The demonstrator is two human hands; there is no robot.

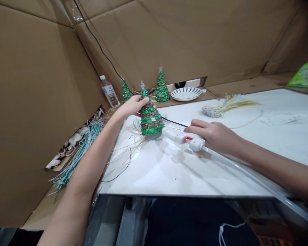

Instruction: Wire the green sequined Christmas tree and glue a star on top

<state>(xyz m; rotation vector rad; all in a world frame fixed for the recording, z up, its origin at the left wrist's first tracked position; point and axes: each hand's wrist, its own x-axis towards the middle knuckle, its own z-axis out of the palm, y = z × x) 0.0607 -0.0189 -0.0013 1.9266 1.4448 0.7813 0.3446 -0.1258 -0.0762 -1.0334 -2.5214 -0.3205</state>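
Note:
Near the middle of the head view, my left hand (135, 106) grips the upper part of a small green Christmas tree figurine (152, 119) with red garlands and a clear tip. The figurine leans slightly, its base low over the white board (154, 171). Wrapped around a white hot glue gun (178, 136) is my right hand (213, 133); some of its fingers are hidden behind the gun. The nozzle points left and is at or very near the base of the figurine. A long clear glue stick (246, 174) runs out of the gun's back end toward the lower right.
Two more tree figurines (162, 87) stand at the back, beside a striped plate (186, 93) and a water bottle (110, 92). Bundled yellow-white wires (226, 106) lie right; green-white wires (82, 150) lie left. A black cord (97, 41) hangs past the cardboard walls (195, 37).

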